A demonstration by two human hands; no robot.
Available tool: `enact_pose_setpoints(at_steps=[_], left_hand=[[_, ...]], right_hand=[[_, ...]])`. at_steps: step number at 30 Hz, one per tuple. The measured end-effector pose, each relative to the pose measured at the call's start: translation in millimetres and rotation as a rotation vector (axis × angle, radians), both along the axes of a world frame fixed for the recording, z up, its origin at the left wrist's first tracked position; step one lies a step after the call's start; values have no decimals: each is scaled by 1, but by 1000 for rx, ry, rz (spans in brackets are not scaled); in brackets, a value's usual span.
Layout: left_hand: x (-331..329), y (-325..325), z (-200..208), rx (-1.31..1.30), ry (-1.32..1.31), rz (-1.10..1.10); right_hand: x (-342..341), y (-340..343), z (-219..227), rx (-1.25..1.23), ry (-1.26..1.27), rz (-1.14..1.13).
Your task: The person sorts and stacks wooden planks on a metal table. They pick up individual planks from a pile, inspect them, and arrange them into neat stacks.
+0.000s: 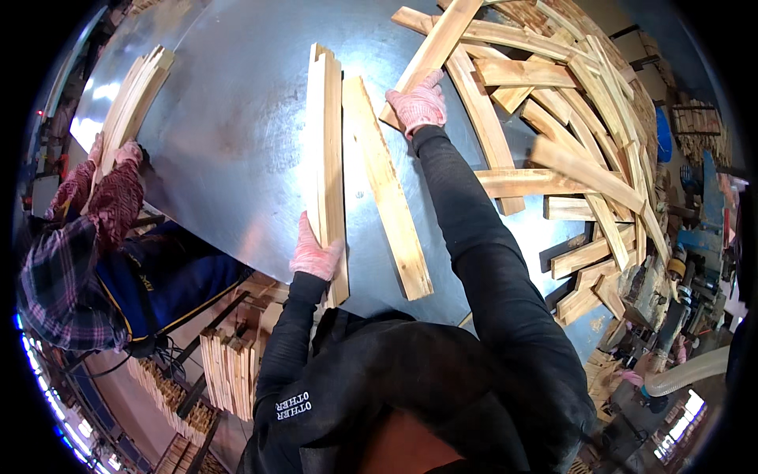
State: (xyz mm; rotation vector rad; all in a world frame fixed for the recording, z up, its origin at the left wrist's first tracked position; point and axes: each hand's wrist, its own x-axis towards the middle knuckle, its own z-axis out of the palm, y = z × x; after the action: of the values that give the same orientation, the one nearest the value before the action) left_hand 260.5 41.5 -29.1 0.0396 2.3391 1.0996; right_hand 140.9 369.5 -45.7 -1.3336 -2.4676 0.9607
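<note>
My left hand (pixel 317 254), in a pale pink knitted glove, is closed around the near end of a narrow stack of wooden slats (pixel 324 150), its thumb along the left side. To the right of that stack, one loose wooden slat (pixel 388 193) lies at a slant on the metal table (pixel 229 118). Farther out, my gloved right hand (pixel 419 104) grips another wooden slat (pixel 439 49) near its lower end. That slat points away from me, and its far end overlaps the slats there.
A jumbled pile of slats (pixel 580 134) covers the table's right side. At the left, a co-worker's gloved hands (pixel 118 154) hold a bundle of slats (pixel 136 95). Stacked slats (pixel 229 367) stand below the table's near left edge. Machinery (pixel 695 268) is at the far right.
</note>
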Motion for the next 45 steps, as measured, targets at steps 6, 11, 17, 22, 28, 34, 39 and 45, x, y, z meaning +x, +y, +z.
enact_pose_setpoints(at_steps=[6, 11, 17, 22, 28, 34, 39, 45], left_hand=[[-29, -35, -5, 735, -307, 170], [-51, -42, 7, 96, 240, 5], [-68, -25, 29, -511, 228, -42], [-98, -43, 15, -681, 320, -32], [-71, -8, 38, -564, 815, -185], [31, 59, -39, 941, -839, 372], [20, 84, -24, 905, -731, 58], [-2, 93, -36, 967, -802, 432]], right_hand=[[38, 16, -1, -370, 275, 129], [123, -70, 21, -171, -78, 405], [171, -135, 42, 33, -306, 594], [215, -169, 18, 325, -215, 748], [213, -159, 0, 176, -265, 519], [226, -110, 21, -891, 427, 317], [221, -60, 49, -695, 47, 512], [216, -66, 61, -66, -231, 1043]])
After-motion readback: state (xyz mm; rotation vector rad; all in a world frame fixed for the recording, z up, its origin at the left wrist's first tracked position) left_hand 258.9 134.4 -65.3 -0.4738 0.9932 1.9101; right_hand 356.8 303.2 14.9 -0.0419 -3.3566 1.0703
